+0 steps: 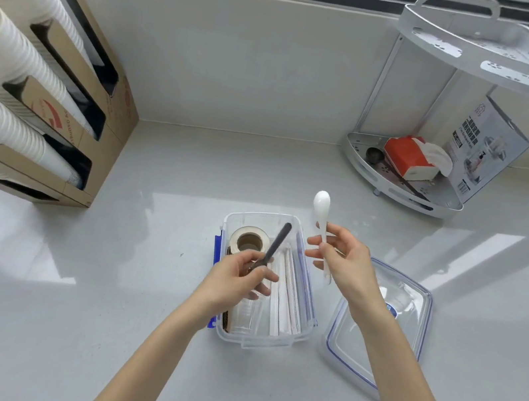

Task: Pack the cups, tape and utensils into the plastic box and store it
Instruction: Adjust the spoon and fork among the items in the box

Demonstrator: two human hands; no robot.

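Holding utensils over the open plastic box point(303, 306).
Left hand point(236, 278) pinching a dark utensil point(276, 244) above the tape roll point(249, 240); right hand point(347, 261) pinching a white spoon point(321, 211).

A cardboard dispenser point(94, 123) lines the grey counter's point(137, 284) left side; at right, a white two-tier corner rack point(472, 60) holds a red tissue pack point(407, 156), a dark scoop point(374, 155) and a printed box point(489, 147).

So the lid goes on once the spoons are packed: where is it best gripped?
Probably by the long edge nearest the plastic box, coming from the left. The lid lies flat on the counter just right of the box, partly under the right forearm, and its raised rim gives fingers a lip. Both hands are busy now.
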